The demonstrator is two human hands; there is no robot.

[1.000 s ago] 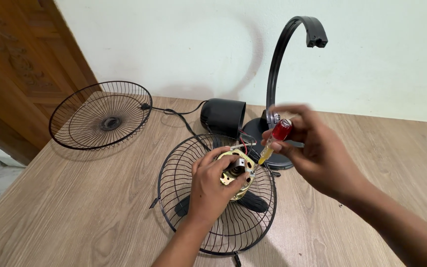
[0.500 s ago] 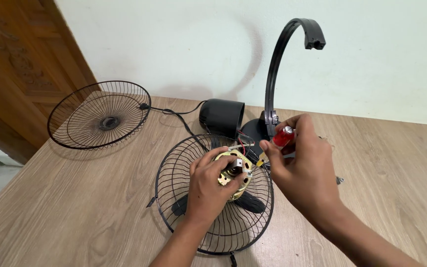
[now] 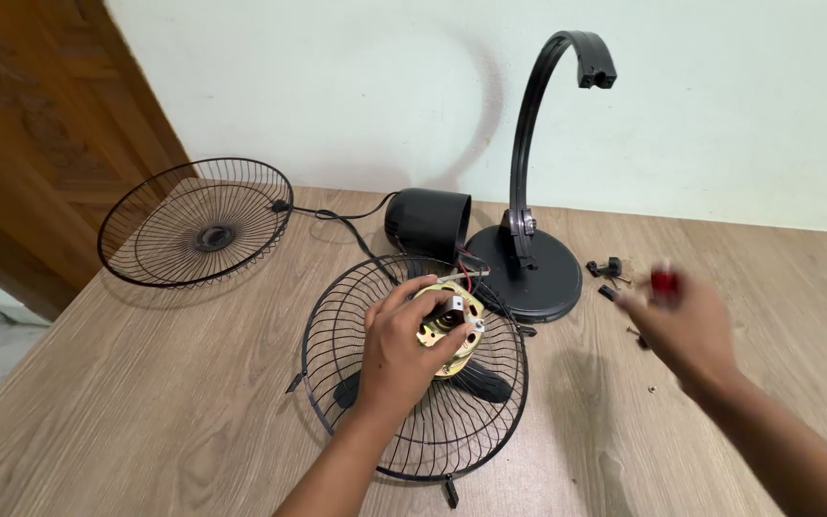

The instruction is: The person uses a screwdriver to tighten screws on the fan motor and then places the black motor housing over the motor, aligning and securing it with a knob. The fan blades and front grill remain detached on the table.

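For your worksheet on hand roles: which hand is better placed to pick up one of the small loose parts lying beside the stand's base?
Probably the right hand: it hovers beside the small parts, while the left hand grips the motor.

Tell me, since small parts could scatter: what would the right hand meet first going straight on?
Probably the small black parts near the stand base; the right hand is blurred, so depth is unclear.

Bare forearms, no sleeves (right hand blurred, seemingly ringless).
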